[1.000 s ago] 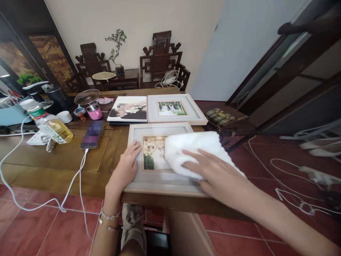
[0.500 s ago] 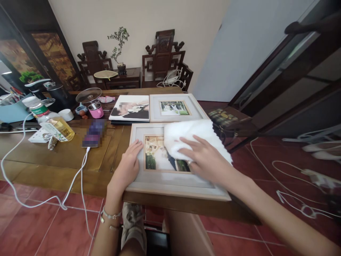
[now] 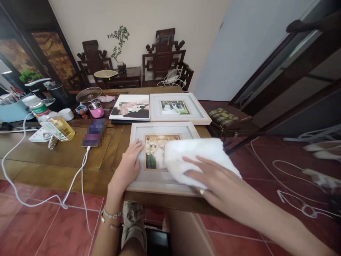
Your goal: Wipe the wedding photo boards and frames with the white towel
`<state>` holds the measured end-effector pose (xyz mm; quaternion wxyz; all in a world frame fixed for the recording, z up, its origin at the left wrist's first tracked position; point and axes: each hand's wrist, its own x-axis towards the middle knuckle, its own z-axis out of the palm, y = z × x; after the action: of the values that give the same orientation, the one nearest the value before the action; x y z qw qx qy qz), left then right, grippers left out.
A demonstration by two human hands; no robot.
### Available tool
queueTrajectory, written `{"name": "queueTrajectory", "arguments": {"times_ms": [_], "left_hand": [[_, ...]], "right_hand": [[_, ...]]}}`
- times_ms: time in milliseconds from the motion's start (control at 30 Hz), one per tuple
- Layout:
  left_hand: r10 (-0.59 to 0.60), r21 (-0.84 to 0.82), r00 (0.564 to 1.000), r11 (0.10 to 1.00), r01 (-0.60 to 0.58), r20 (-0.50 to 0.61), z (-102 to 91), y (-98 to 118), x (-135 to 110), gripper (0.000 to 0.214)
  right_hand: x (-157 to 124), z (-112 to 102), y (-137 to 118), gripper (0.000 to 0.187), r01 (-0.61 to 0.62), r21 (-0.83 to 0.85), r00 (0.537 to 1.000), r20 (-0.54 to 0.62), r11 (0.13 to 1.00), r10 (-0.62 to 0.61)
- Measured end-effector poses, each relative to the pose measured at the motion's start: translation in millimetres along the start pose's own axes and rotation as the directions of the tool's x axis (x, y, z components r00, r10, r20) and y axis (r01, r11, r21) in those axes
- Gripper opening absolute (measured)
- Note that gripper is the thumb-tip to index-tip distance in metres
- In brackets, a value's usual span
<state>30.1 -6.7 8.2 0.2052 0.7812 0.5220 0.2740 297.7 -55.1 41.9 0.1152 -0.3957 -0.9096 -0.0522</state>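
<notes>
Cloth swiped back down toward the near edge.
R hand (image 3: 213,176) flat, fingers spread, pressing white cloth (image 3: 195,156) on picture frame (image 3: 162,156); L hand (image 3: 128,167) open, steadying frame's left side.

Wooden bench (image 3: 61,156) carrying a second framed photograph (image 3: 176,107) at the far edge, just beside a frameless photo print (image 3: 131,107). Left of these: a pink cup (image 3: 96,110), a white bowl (image 3: 66,114), and a bottle of yellow liquid (image 3: 54,127) lying on its side. A white cable (image 3: 80,174) hangs over the bench's near edge. Background: two carved chairs (image 3: 163,57) flanking a potted plant (image 3: 119,39). Red tiled floor (image 3: 48,227).
</notes>
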Motion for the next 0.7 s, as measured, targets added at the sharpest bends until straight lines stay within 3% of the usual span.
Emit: {"name": "queueTrajectory", "arguments": {"times_ms": [200,333,533,700], "left_hand": [[0.013,-0.026,1.000,1.000,-0.013,-0.016,1.6,-2.0,-1.5,0.056],[0.016,-0.012,1.000,1.000,-0.016,-0.016,2.0,-3.0,-0.9,0.057],[0.023,-0.010,1.000,1.000,-0.023,-0.019,2.3,-4.8,0.5,0.056],[0.005,0.003,1.000,1.000,-0.005,-0.018,1.6,-3.3,0.2,0.057]], "right_hand": [[50.2,26.1,63.5,0.047,-0.077,-0.106,0.996,-0.046,0.991,0.072],[73.3,29.8,84.8,0.038,-0.127,-0.120,0.991,-0.057,0.985,0.121],[54.4,32.1,58.7,0.045,-0.077,-0.109,0.996,-0.044,0.991,0.073],[5.7,5.9,21.2,0.047,0.024,0.057,1.000,-0.006,0.998,-0.024]]}}
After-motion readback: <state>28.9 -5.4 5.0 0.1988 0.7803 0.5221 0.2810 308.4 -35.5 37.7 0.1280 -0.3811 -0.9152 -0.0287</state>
